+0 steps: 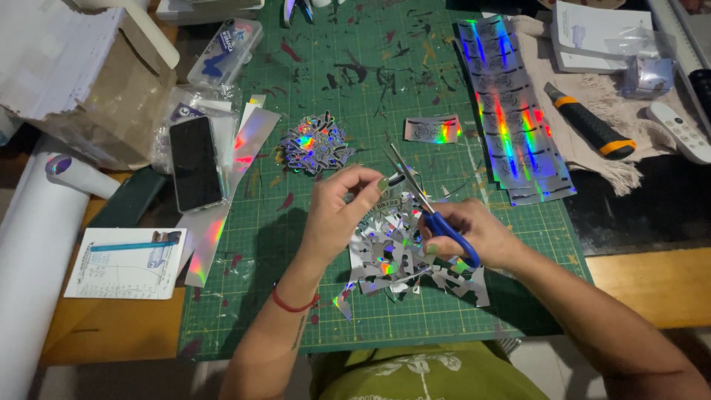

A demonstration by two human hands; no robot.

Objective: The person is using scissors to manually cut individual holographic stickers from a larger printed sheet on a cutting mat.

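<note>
Along the left edge of the surface (111, 337) lies a long white paper roll (33, 252), and above it an open cardboard box (89, 81) fills the far left corner. Near the roll a white printed card (126, 263) rests flat on the wood. Just right of the box a dark phone (195, 163) lies face up on clear plastic bags, with a clear plastic case (226, 50) beyond it toward the far edge. A narrow holographic strip (222, 215) runs slantwise beside the phone, across the left edge of the green cutting mat (370, 74).

On the mat, toward its middle, sits a small heap of cut holographic stickers (317, 144). Nearer the front edge, the left hand (337, 215) is closed in a pinch, thumb and forefinger gripping a small sticker piece (396, 180) held up over a pile of silvery offcuts (404, 259). The right hand (474, 233) is closed through the blue handles of a pair of scissors (422, 200), whose blades point up and away and meet the pinched piece; whether they are cutting into it cannot be told.

Farther right a single small holographic sticker (432, 130) lies alone, and beyond it a stack of long holographic sheets (511, 111) stretches from the far edge down the right side of the mat. Off the mat, on a beige fringed cloth (592, 148), rests an orange and black utility knife (590, 121). A white remote (678, 132) lies at the right edge, with a white booklet (592, 33) in the far right corner.
</note>
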